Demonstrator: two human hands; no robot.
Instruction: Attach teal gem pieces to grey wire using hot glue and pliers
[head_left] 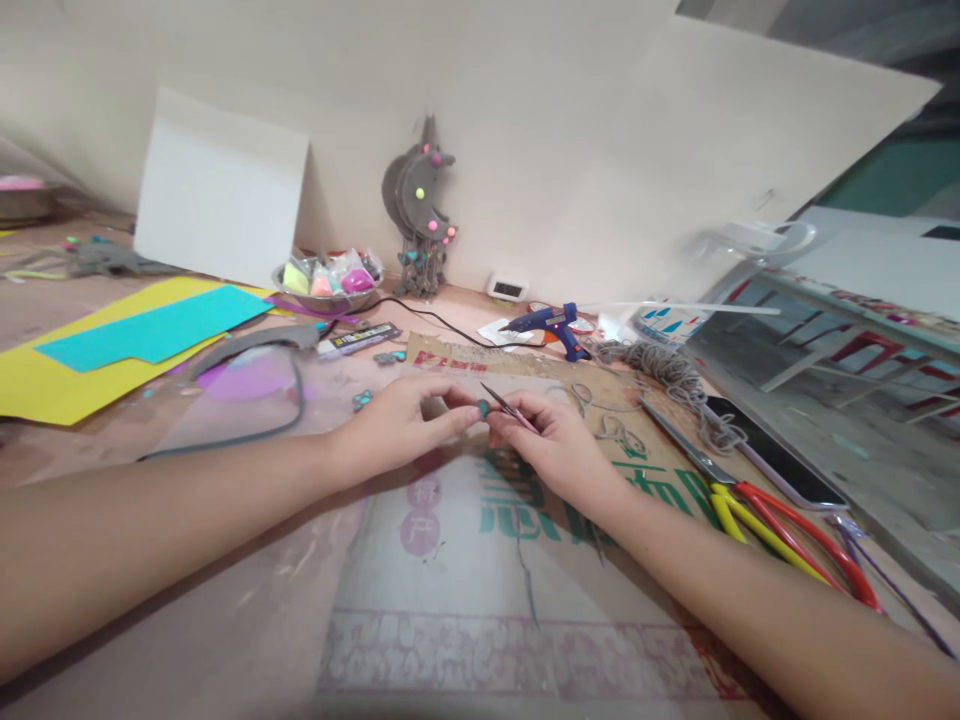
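Near the middle of the view, my left hand [401, 420] pinches a small dark green round piece [484, 408] between thumb and fingertips. My right hand [555, 440] is closed on a thin, dark pointed tool [504, 403], whose tip lies close above the green piece. The two hands' fingertips nearly meet. Beneath them lies a printed cardboard sheet [450, 610]. A thin grey strand [527, 570] hangs or lies below the hands; its upper end is hard to make out.
Scissors [780, 530] and a phone [780, 455] lie at right, near grey yarn [660, 370]. A blue glue gun [551, 325] is behind the hands. A bowl of coloured bags [330, 285], turquoise sheet [161, 325] and grey moon ornament [420, 195] are farther back.
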